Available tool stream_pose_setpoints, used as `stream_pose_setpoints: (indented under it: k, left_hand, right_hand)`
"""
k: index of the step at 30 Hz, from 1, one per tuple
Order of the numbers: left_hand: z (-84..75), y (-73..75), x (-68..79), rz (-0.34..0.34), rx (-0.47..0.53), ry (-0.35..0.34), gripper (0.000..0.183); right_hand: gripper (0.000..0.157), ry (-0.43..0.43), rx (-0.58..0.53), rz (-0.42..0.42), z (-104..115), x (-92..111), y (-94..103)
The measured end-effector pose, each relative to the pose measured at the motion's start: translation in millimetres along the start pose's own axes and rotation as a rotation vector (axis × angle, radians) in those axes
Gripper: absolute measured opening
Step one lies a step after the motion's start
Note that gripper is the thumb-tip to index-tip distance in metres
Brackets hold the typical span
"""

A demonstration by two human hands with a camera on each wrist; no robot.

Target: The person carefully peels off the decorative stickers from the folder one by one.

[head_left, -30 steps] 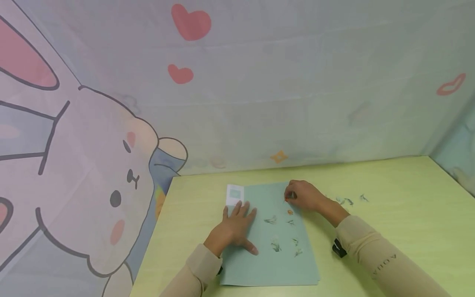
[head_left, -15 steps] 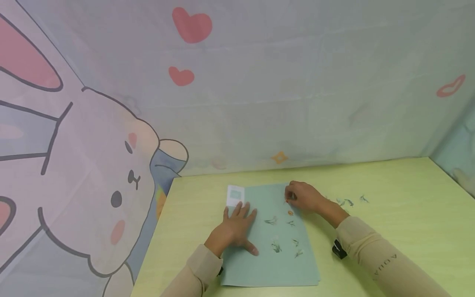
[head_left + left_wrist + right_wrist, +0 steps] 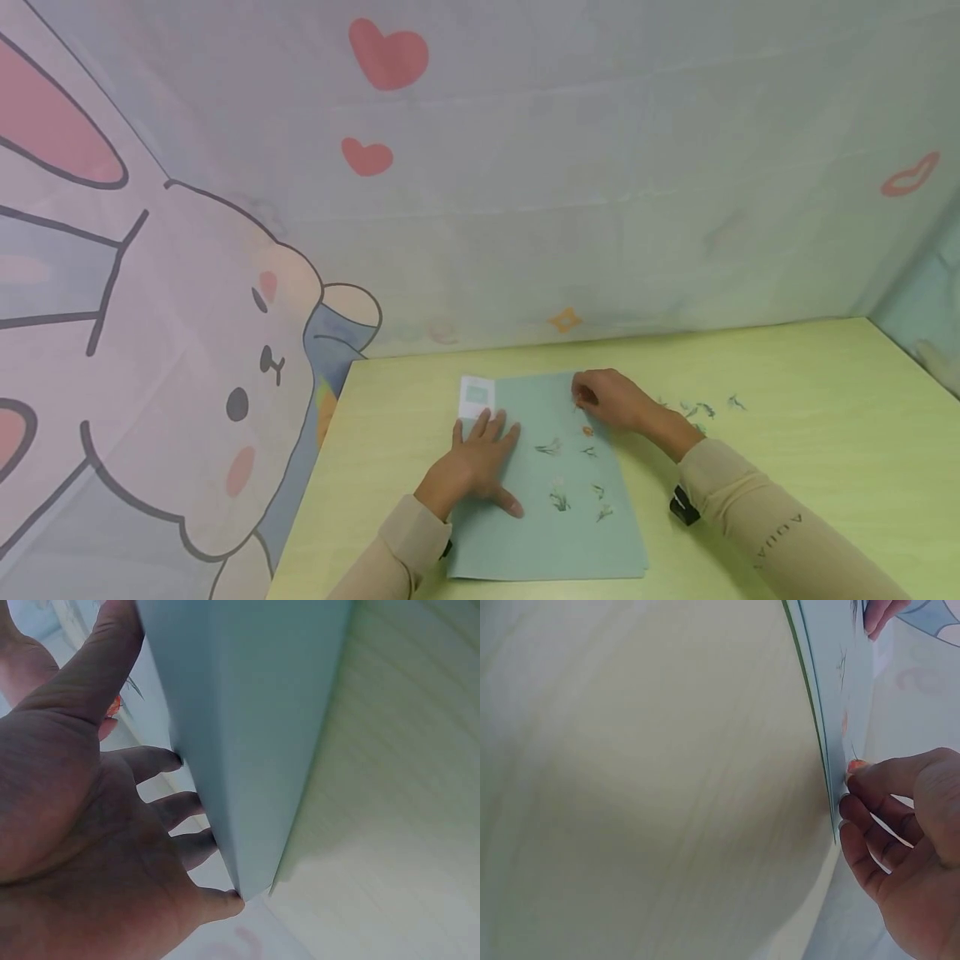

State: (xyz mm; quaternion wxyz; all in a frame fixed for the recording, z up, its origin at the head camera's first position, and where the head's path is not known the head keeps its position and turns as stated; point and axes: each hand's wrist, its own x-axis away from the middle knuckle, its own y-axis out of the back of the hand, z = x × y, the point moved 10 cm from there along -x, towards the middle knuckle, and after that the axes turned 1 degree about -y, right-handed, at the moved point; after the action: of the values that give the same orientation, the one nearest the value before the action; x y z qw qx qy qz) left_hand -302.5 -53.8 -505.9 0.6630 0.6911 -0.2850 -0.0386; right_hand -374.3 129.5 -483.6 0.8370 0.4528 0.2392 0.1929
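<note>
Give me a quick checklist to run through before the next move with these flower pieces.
1. Left hand steadying the green sheet: ok, fingers spread on it.
2. Right hand free: not ok, its fingertips are at an orange flower.
3. That flower fully down on the sheet: cannot tell, fingers hide part.
4. Second orange flower on the sheet: ok.
5. Loose pieces available: ok, several lie right of the sheet.

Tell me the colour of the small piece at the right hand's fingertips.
Orange-red; the piece shows best in the right wrist view.
</note>
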Motion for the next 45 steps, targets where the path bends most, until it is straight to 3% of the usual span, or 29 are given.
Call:
stream_pose_setpoints:
  k: [9,18,25,36,45]
  left_hand:
    - [-1.2,0.0,-0.1,-0.004,0.013,-0.005,0.126]
    - [-0.1,3.0,2.1,-0.012,0.012,-0.011,0.126]
    - [-1.5,4.9,3.1,-0.013,0.018,-0.017,0.125]
    - [-2.4,7.7,2.1,0.009,0.068,-0.025,0.117]
    - [-8.8,21.0,-5.0,-0.138,-0.012,-0.086,0.110]
  right_hand:
    - [0.010,0.019,-0.004,-0.027,1.7,3.5,3.7]
    - [0.015,0.036,0.013,-0.095,4.9,7.5,24.5]
    - [0.008,-0.011,-0.093,-0.105,2.2,21.8,41.5]
    - [0.005,-0.049,-0.116,-0.152,-11.4,46.4,56.5]
    - [0.009,-0.138,-0.151,-0.180,-17.4,66.3,68.2]
